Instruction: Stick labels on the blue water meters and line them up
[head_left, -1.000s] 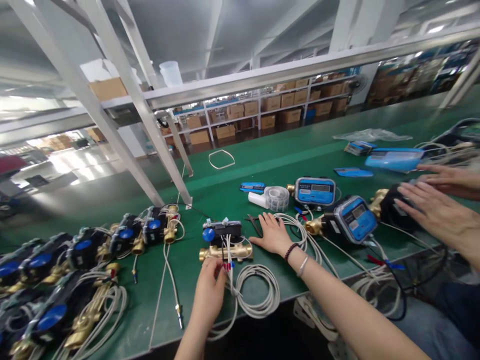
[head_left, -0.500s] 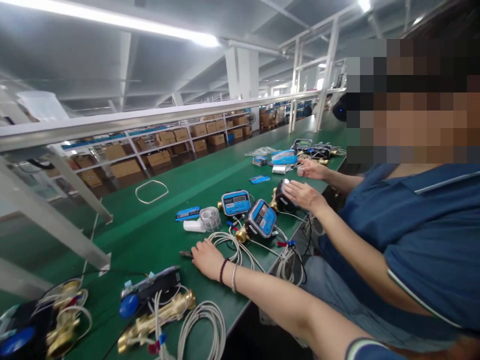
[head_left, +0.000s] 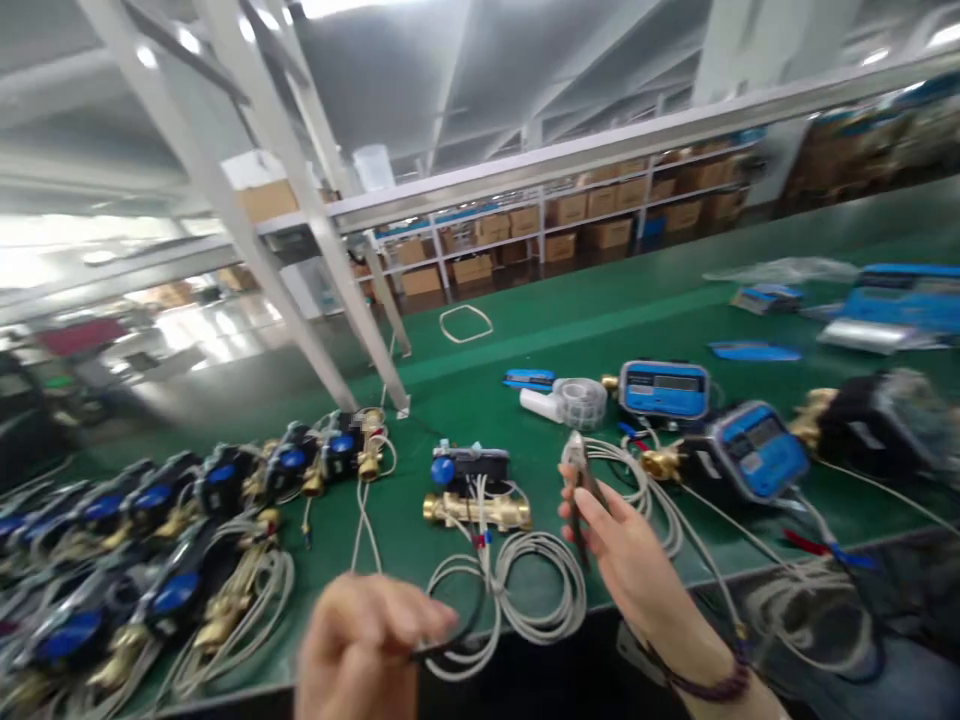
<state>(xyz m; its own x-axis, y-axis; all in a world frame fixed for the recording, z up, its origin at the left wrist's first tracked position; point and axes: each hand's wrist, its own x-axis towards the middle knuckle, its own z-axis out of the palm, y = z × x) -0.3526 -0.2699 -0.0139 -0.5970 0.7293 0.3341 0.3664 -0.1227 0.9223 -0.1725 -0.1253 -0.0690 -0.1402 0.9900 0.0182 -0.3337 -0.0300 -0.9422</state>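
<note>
My right hand [head_left: 634, 550], a dark bracelet at its wrist, holds a pair of pliers [head_left: 576, 455] with the jaws pointing up. At the lower middle, my left hand [head_left: 367, 640] is blurred, its thumb and fingers pinched on a thin black cable [head_left: 442, 648]. Between and beyond my hands lies a meter with a brass pipe body [head_left: 480, 510], a black housing and a round blue cap. Its coiled grey cable [head_left: 544, 590] lies in front of it at the bench edge, with small red and blue pieces near the meter.
Several blue-capped meters [head_left: 176, 595] crowd the left of the green bench [head_left: 510, 345]. On the right are blue-faced meters [head_left: 664, 390] with cables. A roll of labels [head_left: 581, 402] lies behind the pliers. White frame posts [head_left: 322, 250] stand at the back left.
My view has swung left, and the co-worker is out of it. My right hand has lifted the pliers off the bench. My left hand has come into view with the black cable.
</note>
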